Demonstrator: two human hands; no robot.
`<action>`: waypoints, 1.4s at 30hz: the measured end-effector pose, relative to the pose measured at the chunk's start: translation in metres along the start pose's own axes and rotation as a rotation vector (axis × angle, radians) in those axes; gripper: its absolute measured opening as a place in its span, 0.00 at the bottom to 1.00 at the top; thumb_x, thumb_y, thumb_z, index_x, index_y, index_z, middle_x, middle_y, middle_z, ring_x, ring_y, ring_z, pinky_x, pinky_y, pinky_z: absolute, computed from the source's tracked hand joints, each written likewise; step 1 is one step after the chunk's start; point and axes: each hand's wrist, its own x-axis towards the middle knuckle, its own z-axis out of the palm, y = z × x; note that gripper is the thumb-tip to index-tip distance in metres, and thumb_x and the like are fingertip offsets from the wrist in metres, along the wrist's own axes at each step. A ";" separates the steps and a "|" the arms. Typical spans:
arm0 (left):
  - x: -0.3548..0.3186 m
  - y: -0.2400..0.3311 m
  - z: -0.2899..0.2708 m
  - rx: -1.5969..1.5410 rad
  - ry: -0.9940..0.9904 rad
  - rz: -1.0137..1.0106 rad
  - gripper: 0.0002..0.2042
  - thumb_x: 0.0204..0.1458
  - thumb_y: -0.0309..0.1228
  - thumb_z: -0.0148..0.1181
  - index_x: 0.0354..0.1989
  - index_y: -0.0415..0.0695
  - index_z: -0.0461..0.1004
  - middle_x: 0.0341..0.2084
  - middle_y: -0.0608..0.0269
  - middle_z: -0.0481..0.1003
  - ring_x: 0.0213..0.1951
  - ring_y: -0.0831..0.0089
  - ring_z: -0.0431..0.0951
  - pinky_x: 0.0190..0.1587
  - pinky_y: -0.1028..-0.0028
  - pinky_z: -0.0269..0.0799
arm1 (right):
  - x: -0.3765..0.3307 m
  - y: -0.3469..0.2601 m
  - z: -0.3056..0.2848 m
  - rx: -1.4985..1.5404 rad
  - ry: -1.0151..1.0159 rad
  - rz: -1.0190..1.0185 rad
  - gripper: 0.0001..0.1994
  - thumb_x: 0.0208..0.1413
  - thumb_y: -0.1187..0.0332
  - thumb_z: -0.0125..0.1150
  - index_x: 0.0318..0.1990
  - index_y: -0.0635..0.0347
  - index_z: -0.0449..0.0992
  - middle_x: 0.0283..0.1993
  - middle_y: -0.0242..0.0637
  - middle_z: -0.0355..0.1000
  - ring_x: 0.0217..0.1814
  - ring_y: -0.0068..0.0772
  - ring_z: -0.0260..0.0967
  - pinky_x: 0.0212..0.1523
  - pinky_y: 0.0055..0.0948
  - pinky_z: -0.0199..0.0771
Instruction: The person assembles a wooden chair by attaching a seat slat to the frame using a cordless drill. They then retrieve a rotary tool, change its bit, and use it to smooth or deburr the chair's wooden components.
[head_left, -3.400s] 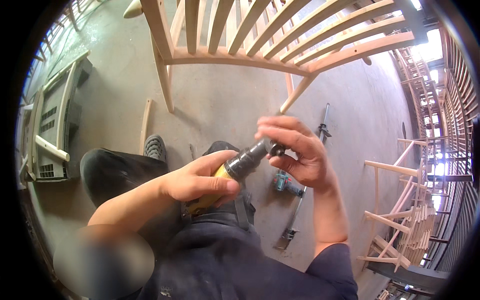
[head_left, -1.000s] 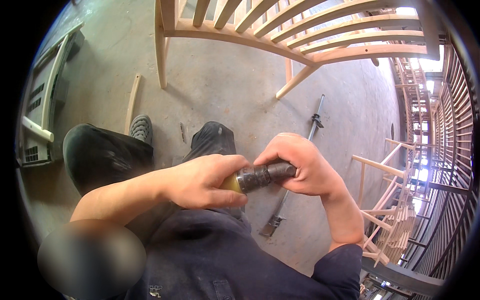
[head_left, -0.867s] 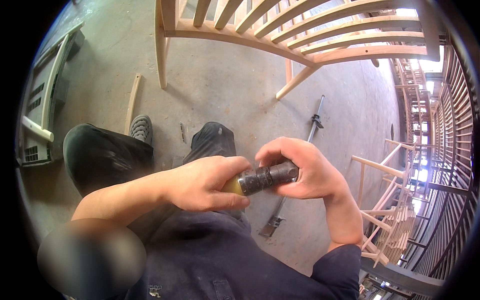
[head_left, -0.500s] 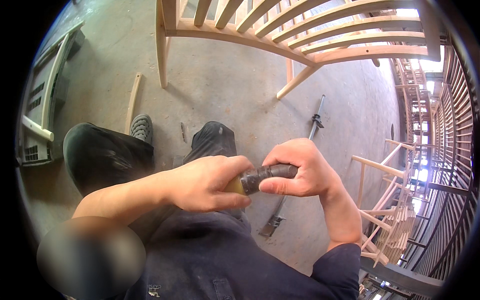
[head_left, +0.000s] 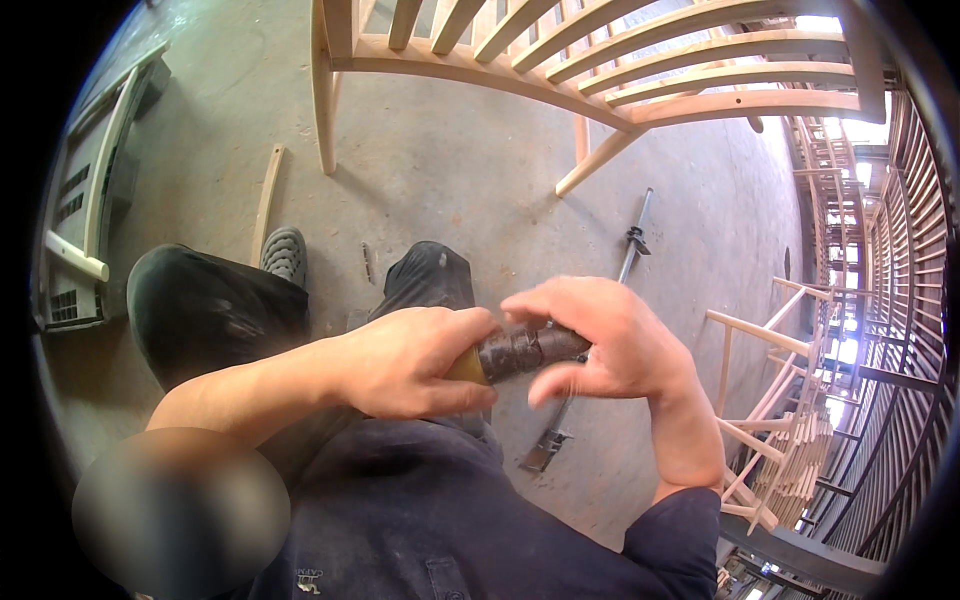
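Observation:
My left hand [head_left: 425, 362] is wrapped round the yellowish body of a bottle-like cylinder [head_left: 512, 354] with a dark, tape-bound neck that points right. The far side of the body is hidden in my palm. My right hand [head_left: 615, 338] surrounds the dark end, its thumb and fingers spread apart and not gripping it. Whether the palm touches the tip I cannot tell. Both hands are in front of my body, above my lap.
Ahead stands a slatted wooden frame [head_left: 470, 75] on legs. A metal bar clamp [head_left: 632, 245] lies on the floor to the right. Wooden frame parts [head_left: 760, 335] are stacked farther right. A wooden strip [head_left: 268, 200] lies by my shoe, and a crate [head_left: 85, 220] stands at left.
My right hand has loosened from the dark neck; its thumb and fingers have spread apart. The left hand keeps its hold on the cylinder, almost unmoved.

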 end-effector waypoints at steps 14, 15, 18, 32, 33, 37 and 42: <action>0.001 0.003 -0.003 -0.031 -0.018 -0.025 0.23 0.55 0.41 0.66 0.50 0.35 0.69 0.32 0.41 0.76 0.38 0.42 0.77 0.42 0.56 0.71 | -0.002 0.006 -0.006 0.004 -0.044 -0.054 0.19 0.50 0.56 0.77 0.41 0.60 0.80 0.35 0.40 0.76 0.37 0.45 0.76 0.37 0.36 0.74; 0.001 0.004 -0.003 -0.039 -0.024 -0.022 0.23 0.55 0.41 0.66 0.50 0.35 0.69 0.32 0.41 0.76 0.38 0.43 0.77 0.42 0.56 0.71 | -0.004 0.009 -0.009 -0.075 -0.088 -0.031 0.20 0.47 0.58 0.79 0.42 0.60 0.80 0.36 0.40 0.76 0.38 0.45 0.76 0.38 0.35 0.74; 0.001 0.004 -0.002 -0.055 -0.029 -0.014 0.23 0.56 0.41 0.66 0.50 0.35 0.69 0.33 0.41 0.76 0.39 0.43 0.77 0.42 0.56 0.71 | -0.005 0.008 -0.011 -0.130 -0.115 -0.002 0.21 0.43 0.63 0.82 0.43 0.60 0.80 0.38 0.39 0.76 0.39 0.43 0.76 0.39 0.34 0.74; 0.001 0.005 -0.003 -0.066 -0.050 -0.017 0.23 0.56 0.41 0.65 0.51 0.36 0.69 0.33 0.42 0.76 0.40 0.44 0.77 0.43 0.56 0.71 | 0.002 -0.004 -0.002 -0.007 -0.051 -0.032 0.16 0.52 0.58 0.74 0.40 0.58 0.79 0.34 0.40 0.75 0.37 0.49 0.75 0.36 0.40 0.73; 0.002 0.005 -0.004 -0.069 -0.066 -0.035 0.23 0.56 0.41 0.65 0.51 0.35 0.69 0.33 0.42 0.76 0.40 0.44 0.77 0.43 0.56 0.71 | 0.003 -0.004 0.000 0.047 -0.012 -0.051 0.16 0.52 0.57 0.74 0.40 0.58 0.79 0.33 0.40 0.75 0.36 0.49 0.75 0.36 0.40 0.73; 0.002 0.003 -0.004 -0.065 -0.080 -0.032 0.23 0.56 0.41 0.65 0.51 0.35 0.69 0.32 0.42 0.76 0.39 0.43 0.77 0.43 0.56 0.71 | -0.001 0.001 -0.011 -0.087 -0.163 -0.012 0.16 0.51 0.58 0.76 0.40 0.59 0.80 0.35 0.39 0.76 0.37 0.47 0.75 0.37 0.37 0.74; 0.001 0.003 -0.002 -0.053 -0.072 -0.036 0.23 0.56 0.41 0.65 0.51 0.35 0.68 0.32 0.42 0.77 0.39 0.43 0.78 0.43 0.56 0.71 | -0.003 0.001 -0.009 -0.151 -0.178 0.021 0.18 0.50 0.61 0.75 0.44 0.59 0.77 0.37 0.42 0.74 0.41 0.51 0.74 0.40 0.40 0.75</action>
